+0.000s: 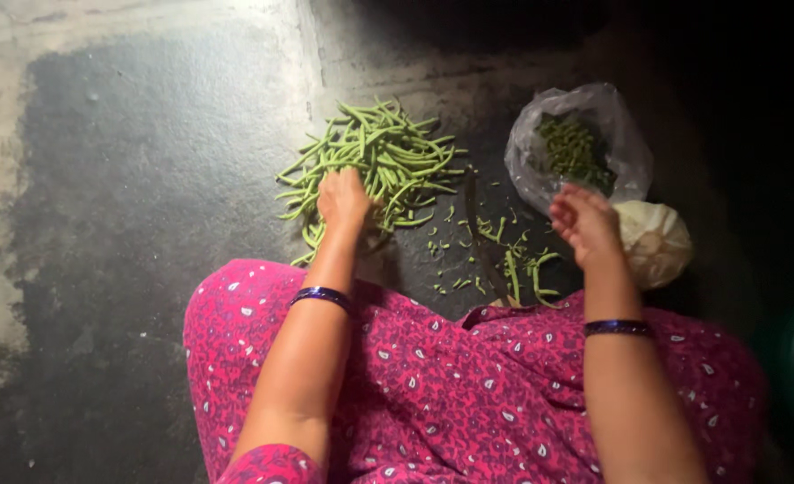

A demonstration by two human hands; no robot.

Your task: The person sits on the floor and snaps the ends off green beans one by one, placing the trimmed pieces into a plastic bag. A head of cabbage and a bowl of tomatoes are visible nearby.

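Note:
A loose pile of long green beans lies on the dark stone floor in front of my knees. My left hand reaches into the near side of the pile, its fingers down among the beans; whether it grips any is hidden. My right hand hovers with curled fingers just in front of a clear plastic bag that holds cut green bean pieces. Whether it holds pieces I cannot tell. A long dark blade stands up from the floor between my hands, with bean ends and trimmings scattered around it.
A pale cabbage sits on the floor right of my right hand, below the bag. My pink patterned lap fills the bottom of the view. A green rim shows at the far right. Bare floor stretches to the left.

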